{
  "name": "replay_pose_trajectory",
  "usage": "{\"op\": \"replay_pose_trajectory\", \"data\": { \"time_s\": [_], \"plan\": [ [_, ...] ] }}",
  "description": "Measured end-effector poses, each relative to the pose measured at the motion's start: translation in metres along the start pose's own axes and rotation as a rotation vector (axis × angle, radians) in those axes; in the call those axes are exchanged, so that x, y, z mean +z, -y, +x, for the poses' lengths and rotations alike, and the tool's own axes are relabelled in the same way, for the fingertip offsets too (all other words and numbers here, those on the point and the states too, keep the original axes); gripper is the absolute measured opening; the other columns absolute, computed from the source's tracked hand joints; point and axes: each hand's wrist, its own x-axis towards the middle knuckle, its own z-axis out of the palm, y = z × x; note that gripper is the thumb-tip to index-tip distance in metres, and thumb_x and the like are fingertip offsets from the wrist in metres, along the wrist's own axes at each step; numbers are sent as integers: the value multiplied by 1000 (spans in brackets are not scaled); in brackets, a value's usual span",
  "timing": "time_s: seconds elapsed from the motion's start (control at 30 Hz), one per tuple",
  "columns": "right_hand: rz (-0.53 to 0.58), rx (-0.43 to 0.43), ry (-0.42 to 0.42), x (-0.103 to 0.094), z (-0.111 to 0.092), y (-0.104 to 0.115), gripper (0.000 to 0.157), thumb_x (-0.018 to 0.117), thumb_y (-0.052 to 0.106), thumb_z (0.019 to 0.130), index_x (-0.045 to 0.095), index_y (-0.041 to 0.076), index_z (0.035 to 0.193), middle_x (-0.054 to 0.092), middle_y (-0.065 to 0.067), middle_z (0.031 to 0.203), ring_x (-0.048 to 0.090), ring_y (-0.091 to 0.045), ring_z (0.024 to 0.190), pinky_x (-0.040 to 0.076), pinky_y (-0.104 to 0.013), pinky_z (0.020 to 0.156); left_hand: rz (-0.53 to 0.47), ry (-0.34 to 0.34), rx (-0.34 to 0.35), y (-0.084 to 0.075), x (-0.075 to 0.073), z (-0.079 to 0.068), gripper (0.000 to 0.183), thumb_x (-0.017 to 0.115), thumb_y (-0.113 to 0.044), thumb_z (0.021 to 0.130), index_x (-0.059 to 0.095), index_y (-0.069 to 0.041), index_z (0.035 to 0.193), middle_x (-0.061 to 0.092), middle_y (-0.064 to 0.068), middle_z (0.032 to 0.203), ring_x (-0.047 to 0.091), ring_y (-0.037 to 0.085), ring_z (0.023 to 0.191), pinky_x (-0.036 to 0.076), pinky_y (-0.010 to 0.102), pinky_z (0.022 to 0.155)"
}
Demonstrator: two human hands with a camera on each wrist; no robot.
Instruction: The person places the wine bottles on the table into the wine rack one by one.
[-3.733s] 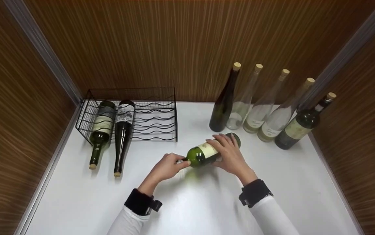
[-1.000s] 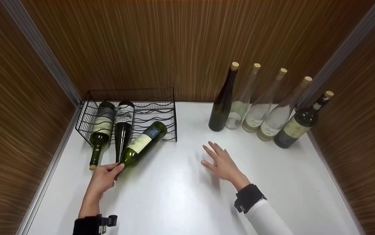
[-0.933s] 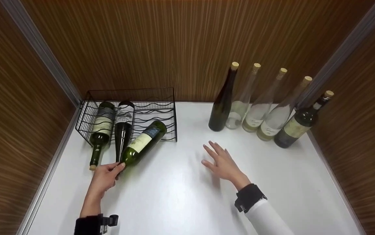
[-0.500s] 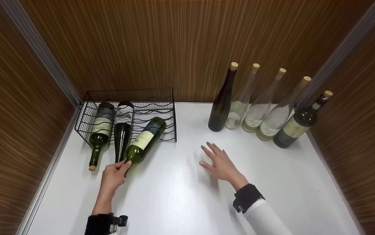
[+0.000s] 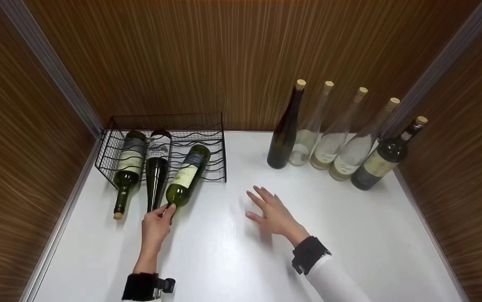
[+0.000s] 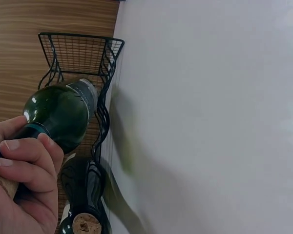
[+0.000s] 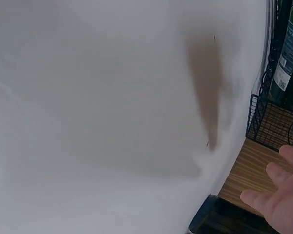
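Observation:
My left hand (image 5: 156, 224) grips the neck of a green wine bottle (image 5: 185, 178) with a cream and dark blue label. The bottle slants, its base up and to the right over the right part of a black wire wine rack (image 5: 225, 167). In the left wrist view the fingers curl round the neck, near its cork. Two corked wine bottles lie in the rack: a green bottle (image 5: 126, 178) on the left and a dark slender bottle (image 5: 155, 180) right beside the held one. My right hand (image 5: 272, 214) hovers over the table with its fingers spread, holding nothing.
At the back right stand several corked bottles: a dark slender bottle (image 5: 282, 142), clear bottles such as one clear bottle (image 5: 324, 153), and a dark labelled bottle (image 5: 377, 167). Wood-grain panels (image 5: 241, 63) enclose the white table (image 5: 224, 260) at the back and sides.
The right hand let go of the bottle, which the left hand carried left to the rack. Lately the left hand moved right, turning the bottle straighter; the right hand drifted slightly left.

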Motion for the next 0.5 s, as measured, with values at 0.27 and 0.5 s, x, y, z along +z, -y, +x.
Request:
{"op": "replay_pose_trajectory", "data": {
  "time_s": [0.27, 0.5],
  "plan": [
    [6, -40, 39, 9, 7, 14, 71, 43, 61, 98, 33, 20, 155, 24, -9, 160, 18, -30, 147, 19, -57, 114, 3, -64, 40, 4, 12, 1, 52, 63, -37, 97, 61, 2, 131, 64, 20, 72, 54, 18, 52, 43, 27, 50],
    [1, -69, 54, 15, 11, 19, 72, 40, 63, 98, 32, 20, 155, 24, -8, 160, 19, -30, 147, 19, -56, 114, 88, -167, 88, 8, 21, 7, 47, 63, -38, 97, 66, -1, 126, 65, 13, 68, 55, 20, 57, 41, 32, 56]
  ]
}}
